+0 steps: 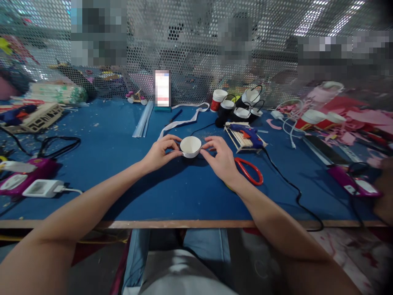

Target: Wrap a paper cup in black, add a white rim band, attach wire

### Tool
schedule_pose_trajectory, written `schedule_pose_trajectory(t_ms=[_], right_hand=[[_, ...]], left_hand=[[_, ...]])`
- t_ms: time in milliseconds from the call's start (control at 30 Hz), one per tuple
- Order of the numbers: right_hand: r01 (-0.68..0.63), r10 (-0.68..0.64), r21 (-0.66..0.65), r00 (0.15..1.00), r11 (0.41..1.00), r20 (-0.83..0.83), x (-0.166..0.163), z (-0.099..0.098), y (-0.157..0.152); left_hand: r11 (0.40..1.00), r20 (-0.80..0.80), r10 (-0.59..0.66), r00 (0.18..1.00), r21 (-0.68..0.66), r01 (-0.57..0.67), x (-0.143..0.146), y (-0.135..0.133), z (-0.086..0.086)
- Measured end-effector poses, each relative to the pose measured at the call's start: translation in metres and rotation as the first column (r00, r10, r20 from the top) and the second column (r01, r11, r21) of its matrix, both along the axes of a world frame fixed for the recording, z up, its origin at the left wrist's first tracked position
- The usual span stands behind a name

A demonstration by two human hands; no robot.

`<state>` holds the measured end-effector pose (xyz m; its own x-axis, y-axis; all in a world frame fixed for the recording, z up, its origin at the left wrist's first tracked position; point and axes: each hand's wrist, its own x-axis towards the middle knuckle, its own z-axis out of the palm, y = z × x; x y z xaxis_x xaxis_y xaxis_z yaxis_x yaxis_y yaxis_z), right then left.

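Note:
A small white paper cup (pixel 190 146) is held above the blue tabletop, its open mouth facing up toward me. My left hand (pixel 162 151) pinches its left side between thumb and fingers. On the opposite side, the thumb and fingertips of my right hand (pixel 221 157) grip the cup too. A thin dark line runs around its outside; I cannot tell whether it is a cord or a printed edge. Red-handled scissors (pixel 249 171) lie beside my right wrist, partly covered by it. Behind the cup trails a white ribbon (pixel 184 122).
A blue glue gun (pixel 248 136) rests on a wooden stick rack, its black cable reaching the front edge. Several cups (pixel 227 105) stand behind it. Clear glue sticks (pixel 143 120) and an upright phone (pixel 162 88) are farther back. Purple power strips (pixel 37 170) and pink paper scraps (pixel 353 119) occupy the sides.

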<state>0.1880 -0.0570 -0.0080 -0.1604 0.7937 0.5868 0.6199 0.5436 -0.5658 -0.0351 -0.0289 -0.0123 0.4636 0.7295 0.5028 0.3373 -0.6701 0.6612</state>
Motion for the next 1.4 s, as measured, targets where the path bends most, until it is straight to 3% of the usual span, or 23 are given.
schedule_pose_trajectory(t_ms=[100,367,600,900,1100,1300,1400], right_hand=[[0.04,-0.044,0.044,0.996,0.998,0.081,-0.002,0.002,-0.002],[-0.044,0.032,0.068,0.985,0.997,0.172,-0.004,0.003,-0.004],[-0.076,0.075,0.0,0.977,0.997,0.202,-0.004,0.006,-0.009],[-0.104,0.091,0.05,0.972,0.993,0.219,-0.001,0.002,-0.004],[-0.15,0.142,0.01,0.957,0.989,0.253,0.003,0.011,-0.006],[-0.201,0.188,0.014,0.939,0.98,0.289,0.008,0.019,-0.009],[-0.235,0.211,0.053,0.935,0.971,0.286,0.01,0.022,-0.011]], left_hand=[[0.999,-0.042,0.015,0.999,0.045,-0.013,0.001,-0.001,-0.001],[0.995,-0.07,-0.024,0.997,0.098,0.03,0.004,-0.003,0.0],[0.996,-0.056,-0.017,0.998,0.085,0.022,0.006,-0.011,0.007],[0.998,-0.058,-0.035,0.998,0.05,0.038,0.006,-0.012,0.009],[0.999,-0.039,-0.037,0.999,0.014,0.037,0.006,-0.011,0.011],[0.995,-0.051,-0.068,0.996,0.065,0.072,0.003,-0.011,0.015],[0.994,0.002,-0.105,0.994,0.006,0.105,-0.001,-0.01,0.019]])
